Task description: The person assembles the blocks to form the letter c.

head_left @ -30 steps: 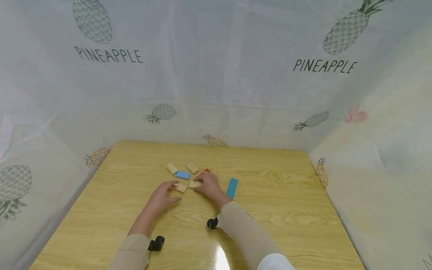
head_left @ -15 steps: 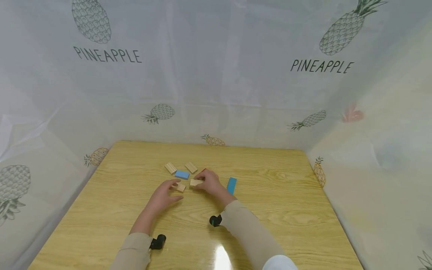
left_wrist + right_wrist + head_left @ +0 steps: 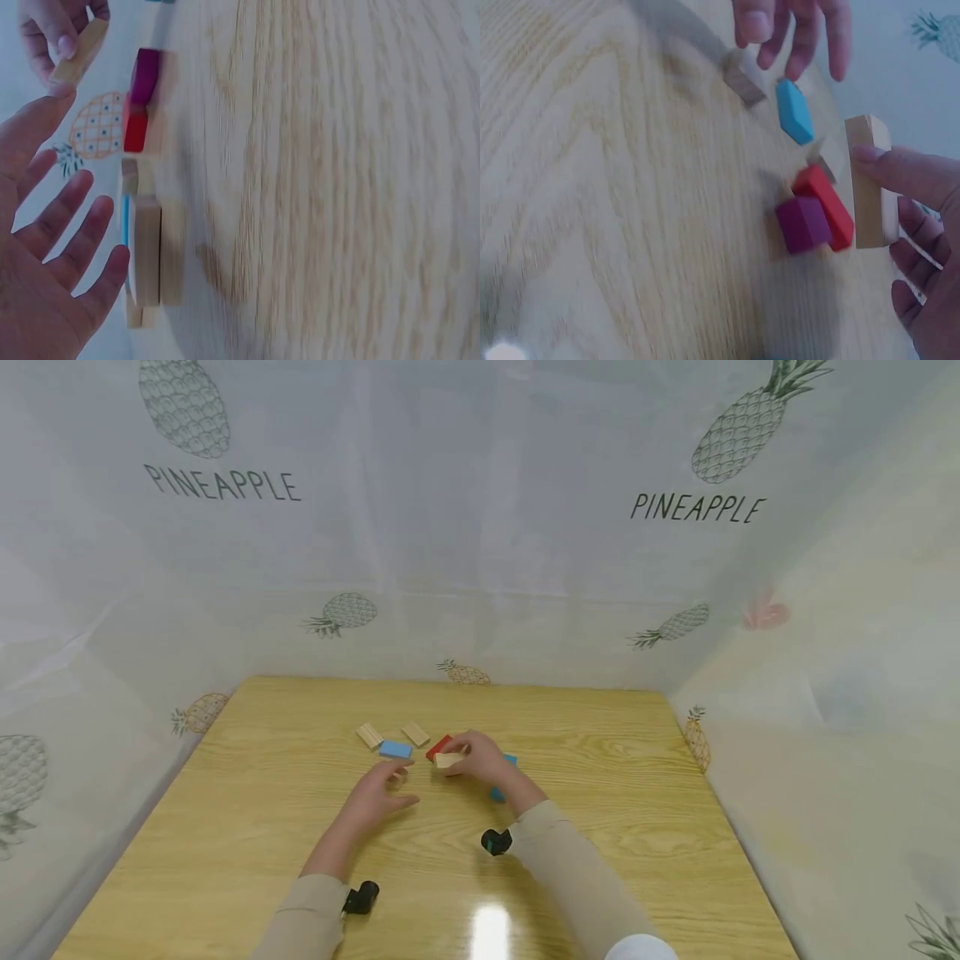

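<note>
My right hand (image 3: 487,762) pinches a plain wooden block (image 3: 447,761) between thumb and fingers. In the right wrist view this block (image 3: 868,191) is off the table, apart from the purple block (image 3: 803,223) and red block (image 3: 826,206) beyond it. My left hand (image 3: 375,795) is held over the table with fingers spread and nothing in its grasp. Behind its fingers, another wooden block (image 3: 147,251) lies on the table, mostly hidden in the head view. The left thumb appears near the held block in the left wrist view; whether they touch is unclear.
A light blue block (image 3: 395,749) lies beyond my left hand, with two plain wooden blocks behind it, one at left (image 3: 369,736). A longer blue piece (image 3: 510,761) is partly covered by my right wrist. White pineapple-print sheeting surrounds the wooden table (image 3: 637,860).
My right hand has picked up the wooden block and shifted right with it, uncovering more of the red block. The left hand has drifted right over the block near it. The head view has turned slightly.
</note>
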Demonstrator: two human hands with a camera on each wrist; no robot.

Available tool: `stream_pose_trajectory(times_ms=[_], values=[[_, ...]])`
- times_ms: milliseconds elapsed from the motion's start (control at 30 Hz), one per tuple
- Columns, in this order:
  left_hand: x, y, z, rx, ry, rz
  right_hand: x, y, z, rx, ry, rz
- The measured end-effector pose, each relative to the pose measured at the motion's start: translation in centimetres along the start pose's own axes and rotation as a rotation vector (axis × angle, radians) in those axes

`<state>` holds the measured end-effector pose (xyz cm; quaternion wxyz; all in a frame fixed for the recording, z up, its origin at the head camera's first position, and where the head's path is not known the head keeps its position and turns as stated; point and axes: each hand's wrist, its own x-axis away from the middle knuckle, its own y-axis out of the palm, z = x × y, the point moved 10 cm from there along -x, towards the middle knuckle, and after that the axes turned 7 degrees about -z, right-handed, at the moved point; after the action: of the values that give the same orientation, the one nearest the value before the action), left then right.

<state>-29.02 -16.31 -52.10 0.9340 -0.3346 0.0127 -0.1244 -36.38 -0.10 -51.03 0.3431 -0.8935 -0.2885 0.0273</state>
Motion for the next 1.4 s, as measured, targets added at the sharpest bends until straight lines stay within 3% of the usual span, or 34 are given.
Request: stream_pose_trajectory(times_ms=[133,367,733,900,1067,1400], values=[[-0.4,0.9,0.6,0.007,0.019,-0.011,0.6,-1.0,0.5,0.002,-0.023,0.002],[-1.3,2.5,2.4,0.008,0.104,-0.020,1.6,-2.9,1.4,-0.012,-0.052,0.004],[-2.8,4.7,4.0,-0.026,0.121,-0.057,3.4,-5.3,3.7,0.008,-0.016,0.065],[-3.7,5.4,4.7,-0.079,0.136,-0.064,4.6,-6.0,4.7,0.001,-0.008,0.094],[-4.9,6.3,5.9,-0.088,0.175,-0.107,6.0,-6.5,5.6,0.017,0.015,0.106],[-6.9,8.1,7.6,-0.131,0.212,-0.179,9.0,-6.9,8.3,-0.053,0.038,0.150]])
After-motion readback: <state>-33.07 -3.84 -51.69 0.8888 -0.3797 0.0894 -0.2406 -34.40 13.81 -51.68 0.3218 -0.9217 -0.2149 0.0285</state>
